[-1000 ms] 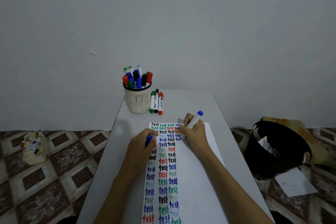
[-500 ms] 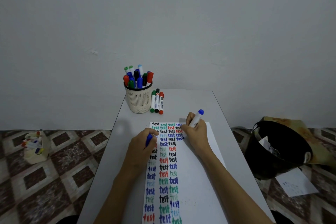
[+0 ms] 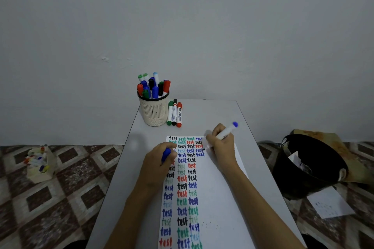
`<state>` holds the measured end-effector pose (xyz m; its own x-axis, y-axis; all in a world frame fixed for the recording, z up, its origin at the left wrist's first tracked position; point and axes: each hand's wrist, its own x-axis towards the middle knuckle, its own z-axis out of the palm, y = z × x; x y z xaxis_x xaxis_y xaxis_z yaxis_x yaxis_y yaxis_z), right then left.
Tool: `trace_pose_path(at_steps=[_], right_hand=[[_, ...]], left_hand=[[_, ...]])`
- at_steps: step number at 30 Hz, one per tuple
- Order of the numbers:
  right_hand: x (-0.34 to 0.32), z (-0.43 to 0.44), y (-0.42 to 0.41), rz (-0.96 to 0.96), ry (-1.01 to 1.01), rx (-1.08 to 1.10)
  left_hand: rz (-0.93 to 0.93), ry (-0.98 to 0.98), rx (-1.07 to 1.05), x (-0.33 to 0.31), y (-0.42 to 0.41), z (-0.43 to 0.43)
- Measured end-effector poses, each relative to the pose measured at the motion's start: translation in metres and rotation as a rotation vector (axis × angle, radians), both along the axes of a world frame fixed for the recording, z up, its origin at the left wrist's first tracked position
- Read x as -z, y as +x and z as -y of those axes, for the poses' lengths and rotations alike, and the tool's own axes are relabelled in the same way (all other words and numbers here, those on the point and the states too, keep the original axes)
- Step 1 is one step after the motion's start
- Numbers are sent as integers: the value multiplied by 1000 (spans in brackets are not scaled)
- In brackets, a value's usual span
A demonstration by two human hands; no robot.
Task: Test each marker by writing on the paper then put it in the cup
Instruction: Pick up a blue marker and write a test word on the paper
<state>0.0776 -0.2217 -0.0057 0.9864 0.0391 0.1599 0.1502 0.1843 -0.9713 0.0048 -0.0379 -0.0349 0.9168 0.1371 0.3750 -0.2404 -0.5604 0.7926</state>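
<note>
Now paper [image 3: 220,198] reads "test" repeatedly; right hand [image 3: 221,147] pinches marker [image 3: 226,131], left hand [image 3: 159,159] grips cap [image 3: 166,153].

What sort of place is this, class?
Probably a plain room at home: a small grey table against a bare wall, a patterned tile floor, and a black bin beside it.

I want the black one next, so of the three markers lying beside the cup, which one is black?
The middle marker, black-capped, lies between the green-capped marker nearest the cup and the red-capped marker farthest from it.
</note>
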Motion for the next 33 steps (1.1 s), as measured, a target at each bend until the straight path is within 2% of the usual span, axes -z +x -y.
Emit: trace_pose_path(at_steps=[3,8,11,16,27,33], right_hand=[[-3,6,3,-39,237,8],[-2,8,4,-80,350,-226],[-3,6,3,-130,297,-327],[-5,5,-1,-111,180,-372],[1,3,0,-85,122,-445],[2,1,-3,-16,-103,-411]], left_hand=[[22,-17,19,-3,-1,1],[-6,-77,81,-4,-2,-1],[-46,-169,75,-9,-4,1],[-22,-255,58,-14,-8,2],[-31,-258,118,-14,-9,1],[-13,-285,58,-12,-7,-5]])
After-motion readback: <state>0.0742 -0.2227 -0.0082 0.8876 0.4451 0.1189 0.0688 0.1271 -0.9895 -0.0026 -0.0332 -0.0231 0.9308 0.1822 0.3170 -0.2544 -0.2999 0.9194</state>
